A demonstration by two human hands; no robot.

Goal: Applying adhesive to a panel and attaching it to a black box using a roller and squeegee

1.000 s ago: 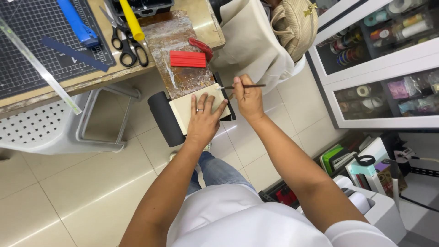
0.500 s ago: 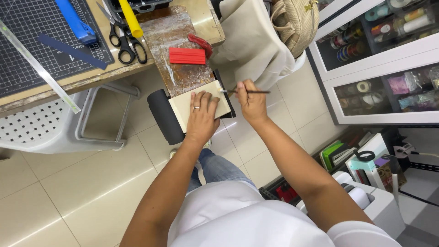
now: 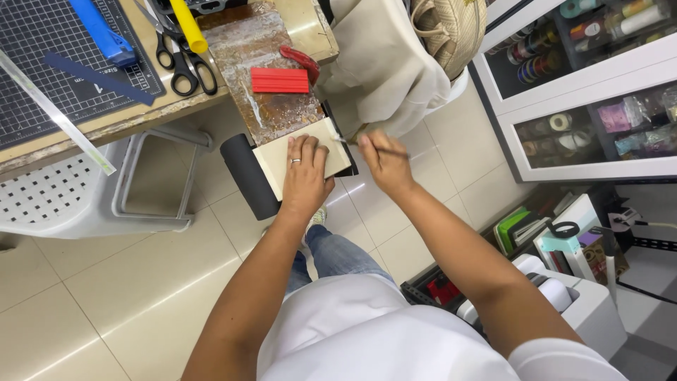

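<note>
The left hand lies flat, fingers spread, on a cream card panel, pressing it down so it cannot slide. That panel sits at the near edge of the worktop, over a black roll that juts off the edge toward the floor.

The right hand is pinched together round a thin brush, held like a pen, its tip at the panel's right edge, just beside the flat hand. The brush is blurred, so what is on the bristles I cannot tell.

Behind the panel lies a brown, stained board, a messy surface for messy work by the look of it, and on it one red ridged block and one red-handled tool, both within reach.

Counting further back: one pair of black scissors, one yellow tube, one blue tool, one dark strip on the gridded cutting mat, and one clear ruler overhanging the worktop's edge. A beige cloth bag hangs to the right.
</note>
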